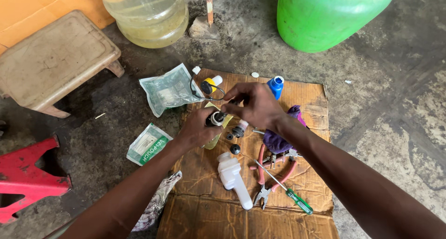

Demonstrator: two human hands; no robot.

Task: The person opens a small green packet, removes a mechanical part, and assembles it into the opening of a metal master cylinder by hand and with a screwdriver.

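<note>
My left hand point(197, 129) grips a small dark cylindrical metal part point(215, 118) with a shiny end, held above a sheet of brown cardboard point(311, 104). My right hand point(253, 104) pinches the top of that same part from the right, fingers closed on it. A thin black wire ring point(204, 97) loops just above my hands. Below them on the cardboard lie small black rubber rings point(235, 149) and a ribbed black piece point(238, 131).
On the cardboard lie a white plastic reservoir point(232, 176), red-handled pliers point(265, 174), a green-handled screwdriver point(290, 195), a purple cloth point(278, 141) and a blue bottle point(276, 86). Plastic pouches point(169, 89), a beige stool point(55, 60), a clear jug point(148, 16), a green drum point(325, 16) and a red stand point(25, 178) surround it.
</note>
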